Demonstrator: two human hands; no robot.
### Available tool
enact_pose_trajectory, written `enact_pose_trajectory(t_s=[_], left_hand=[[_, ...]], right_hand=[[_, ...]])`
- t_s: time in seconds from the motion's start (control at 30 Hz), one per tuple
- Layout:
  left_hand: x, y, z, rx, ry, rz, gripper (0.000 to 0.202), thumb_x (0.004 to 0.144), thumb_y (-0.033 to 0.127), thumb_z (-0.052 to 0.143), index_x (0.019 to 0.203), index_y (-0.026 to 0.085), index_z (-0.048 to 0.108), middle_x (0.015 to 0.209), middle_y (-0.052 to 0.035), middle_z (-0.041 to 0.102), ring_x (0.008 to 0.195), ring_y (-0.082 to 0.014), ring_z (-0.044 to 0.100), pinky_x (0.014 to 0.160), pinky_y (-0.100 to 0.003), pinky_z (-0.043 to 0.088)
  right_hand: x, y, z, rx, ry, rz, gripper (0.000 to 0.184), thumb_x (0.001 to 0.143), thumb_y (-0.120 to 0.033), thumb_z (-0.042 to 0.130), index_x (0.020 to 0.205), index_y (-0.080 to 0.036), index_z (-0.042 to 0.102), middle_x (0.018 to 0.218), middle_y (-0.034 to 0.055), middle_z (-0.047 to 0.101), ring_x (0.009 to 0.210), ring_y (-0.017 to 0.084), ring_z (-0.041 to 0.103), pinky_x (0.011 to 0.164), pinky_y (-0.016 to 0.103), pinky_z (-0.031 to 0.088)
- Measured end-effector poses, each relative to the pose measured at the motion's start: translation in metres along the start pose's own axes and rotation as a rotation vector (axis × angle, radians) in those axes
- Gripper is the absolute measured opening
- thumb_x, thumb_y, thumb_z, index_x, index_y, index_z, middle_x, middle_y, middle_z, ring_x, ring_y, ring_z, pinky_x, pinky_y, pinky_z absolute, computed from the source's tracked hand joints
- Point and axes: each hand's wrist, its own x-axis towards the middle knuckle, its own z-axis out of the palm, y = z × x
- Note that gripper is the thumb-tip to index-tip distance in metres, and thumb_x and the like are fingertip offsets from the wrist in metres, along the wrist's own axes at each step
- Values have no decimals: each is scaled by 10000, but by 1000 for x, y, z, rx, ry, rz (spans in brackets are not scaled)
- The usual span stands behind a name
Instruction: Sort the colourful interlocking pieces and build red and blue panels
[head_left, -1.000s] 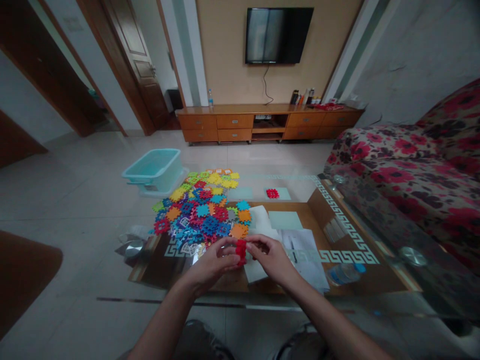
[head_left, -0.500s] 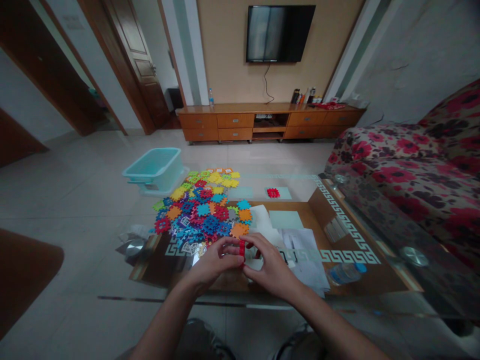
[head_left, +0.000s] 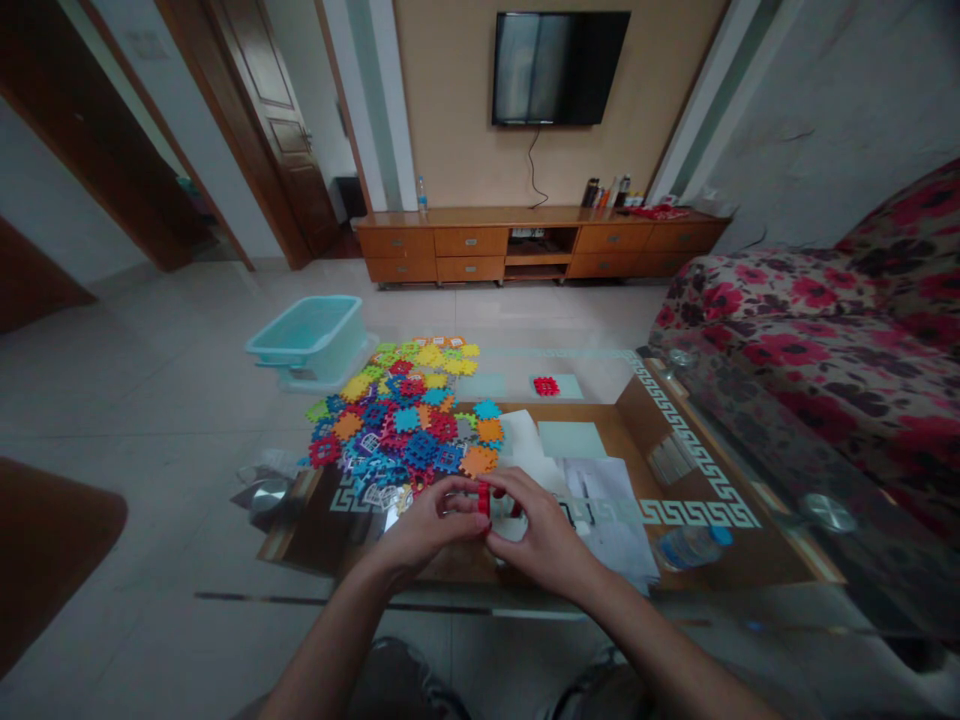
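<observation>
Between both hands, over the near part of the glass table, is a red toothed building piece (head_left: 484, 502), turned nearly edge-on. My left hand (head_left: 435, 520) grips it from the left, thumb below and fingers curled above. From the right, my right hand (head_left: 534, 525) pinches it, fingertips on its top edge and thumb at its lower edge. Another bit of red shows under the right fingers; whether it belongs to the same piece I cannot tell. A heap of colourful interlocking tiles (head_left: 420, 448) spreads just beyond my left hand. One red tile (head_left: 546, 386) lies apart, farther back.
A turquoise plastic tub (head_left: 315, 340) stands past the heap at left. Papers (head_left: 611, 515) and a water bottle (head_left: 694, 548) show at the right of the glass table (head_left: 720, 460). A flowered sofa (head_left: 810, 310) stands at right, and a low wooden cabinet (head_left: 469, 242) along the wall.
Almost nothing differs. Both hands stay on the red piece in the same place, with only a very slight shift of the fingers.
</observation>
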Motion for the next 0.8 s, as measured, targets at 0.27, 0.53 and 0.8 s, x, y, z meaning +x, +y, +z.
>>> enact_pose_trajectory(t_s=[0.27, 0.53, 0.8], left_hand=[[2, -4, -3, 23, -7, 14, 536, 647, 327, 861, 1112, 172, 643, 967, -89, 683, 859, -184, 637, 796, -308, 484], [1, -2, -1, 40, 4, 10, 539, 644, 330, 861, 1106, 167, 637, 992, -99, 680, 885, -196, 637, 806, -316, 485], [0, 0, 0, 34, -9, -1, 570, 622, 331, 874, 1111, 165, 632, 947, -86, 686, 861, -196, 645, 821, -330, 486]], right_hand=[[0, 0, 0, -18, 1, -4, 521, 715, -106, 665, 1211, -252, 602, 1187, 68, 634, 1091, 219, 592, 932, 352, 481], [-1, 2, 1, -19, 0, 5, 547, 717, -117, 667, 1239, -258, 588, 1203, 75, 624, 1083, 224, 593, 904, 358, 492], [-1, 1, 2, -19, 2, -16, 552, 687, -79, 652, 1211, -244, 606, 1187, 69, 634, 1090, 218, 592, 947, 353, 476]])
